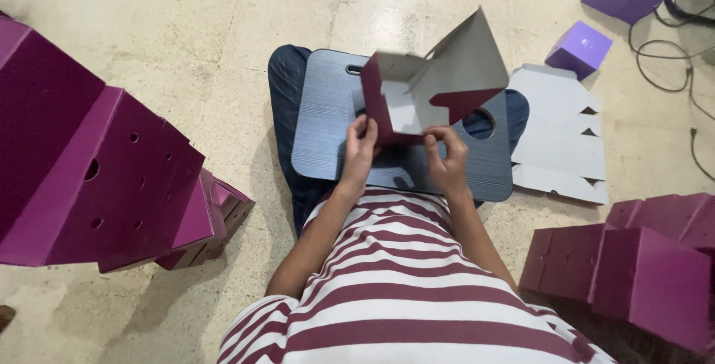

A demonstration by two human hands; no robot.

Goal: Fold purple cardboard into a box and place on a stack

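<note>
Short-sleeved shirt [402, 297] striped maroon and white; dark blue jeans [287, 88].

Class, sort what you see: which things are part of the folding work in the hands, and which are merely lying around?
In use:
left hand
right hand
half-folded box
grey lap board

Lying about:
flat white cardboard blank
stacked magenta boxes
small purple box
black cable

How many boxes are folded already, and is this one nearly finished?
Folded magenta boxes are stacked at the left and more at the right. The left hand and right hand hold a half-folded box, its flaps open. A flat grey blank lies unfolded.
</note>
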